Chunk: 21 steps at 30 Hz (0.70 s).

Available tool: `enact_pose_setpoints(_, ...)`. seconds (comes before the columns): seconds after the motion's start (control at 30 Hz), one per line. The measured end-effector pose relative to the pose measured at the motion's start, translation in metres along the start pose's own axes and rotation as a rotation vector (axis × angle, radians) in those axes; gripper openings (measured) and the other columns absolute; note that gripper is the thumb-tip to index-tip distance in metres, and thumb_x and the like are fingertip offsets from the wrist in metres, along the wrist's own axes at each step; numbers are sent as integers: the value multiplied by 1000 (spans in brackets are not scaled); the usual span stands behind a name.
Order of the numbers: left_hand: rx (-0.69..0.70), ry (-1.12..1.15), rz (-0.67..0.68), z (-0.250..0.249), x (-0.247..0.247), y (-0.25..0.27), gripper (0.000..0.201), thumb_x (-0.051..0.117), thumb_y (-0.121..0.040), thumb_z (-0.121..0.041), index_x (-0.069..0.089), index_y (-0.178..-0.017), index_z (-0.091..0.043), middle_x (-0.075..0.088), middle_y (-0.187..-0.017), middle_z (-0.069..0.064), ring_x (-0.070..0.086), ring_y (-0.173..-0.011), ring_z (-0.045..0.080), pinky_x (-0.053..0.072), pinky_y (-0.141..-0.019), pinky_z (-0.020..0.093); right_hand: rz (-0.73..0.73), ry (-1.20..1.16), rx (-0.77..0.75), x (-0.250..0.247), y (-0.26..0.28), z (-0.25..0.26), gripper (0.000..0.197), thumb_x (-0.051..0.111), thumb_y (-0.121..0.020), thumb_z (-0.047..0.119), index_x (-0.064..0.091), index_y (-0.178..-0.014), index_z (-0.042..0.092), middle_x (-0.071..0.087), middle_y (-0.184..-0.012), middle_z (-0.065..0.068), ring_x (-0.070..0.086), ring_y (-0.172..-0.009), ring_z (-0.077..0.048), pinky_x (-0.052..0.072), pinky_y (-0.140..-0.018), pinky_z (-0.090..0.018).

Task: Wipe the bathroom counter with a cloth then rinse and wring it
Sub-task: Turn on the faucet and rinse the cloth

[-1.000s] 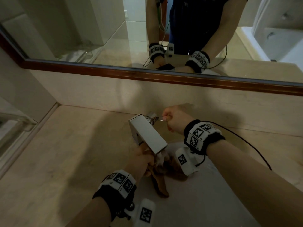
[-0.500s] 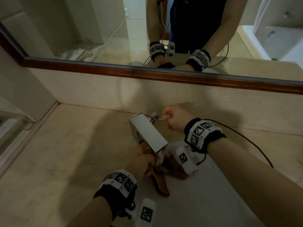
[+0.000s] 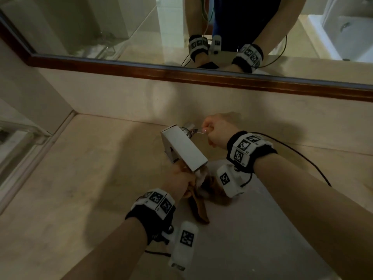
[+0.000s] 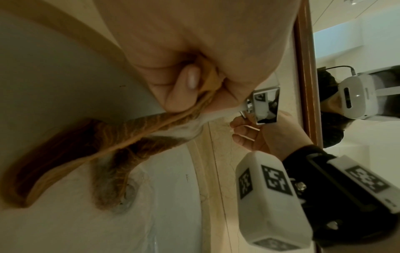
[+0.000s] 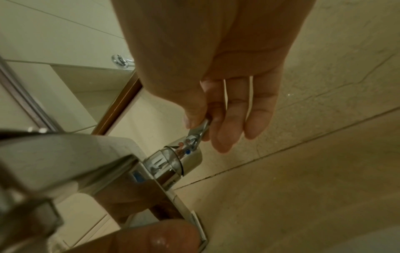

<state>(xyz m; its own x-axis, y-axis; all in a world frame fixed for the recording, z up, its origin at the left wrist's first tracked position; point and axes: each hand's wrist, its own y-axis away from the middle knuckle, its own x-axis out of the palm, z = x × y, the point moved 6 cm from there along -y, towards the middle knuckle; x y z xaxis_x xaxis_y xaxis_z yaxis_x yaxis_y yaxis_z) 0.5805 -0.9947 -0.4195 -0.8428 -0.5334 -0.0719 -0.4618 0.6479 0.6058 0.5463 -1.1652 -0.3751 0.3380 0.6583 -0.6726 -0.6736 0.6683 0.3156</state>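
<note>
My left hand (image 3: 181, 178) grips a bunched brown cloth (image 3: 198, 207) under the spout of the flat chrome faucet (image 3: 184, 147), over the white sink basin (image 3: 252, 239). Water runs from the spout onto the cloth (image 4: 121, 142), whose ends hang into the basin (image 4: 54, 82) toward the drain. My right hand (image 3: 216, 131) is behind the faucet and pinches its thin metal lever (image 5: 202, 129) between thumb and forefinger, the other fingers (image 5: 257, 118) held straight. The lever sits on a chrome knob (image 5: 175, 162) with red and blue marks.
The beige stone counter (image 3: 80, 188) spreads to the left and behind the basin, up to a low backsplash (image 3: 121, 98). Above it hangs a wood-framed mirror (image 3: 181, 71) showing my arms. A cable (image 3: 302, 156) trails from my right wrist band across the counter.
Both hands stay where they were: the left keeps the cloth under the spout, the right keeps its pinch on the lever. Only the view has shifted slightly.
</note>
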Motion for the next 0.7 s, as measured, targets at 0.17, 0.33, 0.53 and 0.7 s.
enact_pose_setpoints(0.17,-8,-7,16,-7,5,6,32,39,-83,14,50,-70,-13,37,-31,-7,31,-27,9,26,-45,23,-12,35,9,1,-4,-1,17,46,-96,11,61,-90,11,61,-69,-11,62,-61,-23,57,-65,-37)
enact_pose_setpoints(0.33,0,-38,-9,-9,4,11,28,42,-83,12,49,-68,-10,34,-32,-5,28,-26,9,26,-45,23,-25,69,-2,-2,-3,0,19,47,-96,15,61,-84,16,68,-68,-13,65,-62,-25,58,-65,-35)
enact_pose_setpoints(0.53,5,-58,-35,-6,2,11,30,42,-82,11,52,-66,-13,35,-31,-7,30,-27,7,29,-45,22,-9,82,-8,-2,-1,4,19,45,-96,13,62,-92,7,68,-73,-17,64,-63,-26,58,-69,-38)
enact_pose_setpoints(0.7,26,-48,-71,-9,2,9,21,40,-87,12,51,-78,-4,37,-42,5,31,-24,4,31,-42,23,-31,76,14,-1,-2,3,19,47,-95,12,58,-79,14,65,-69,-12,63,-59,-23,58,-68,-36)
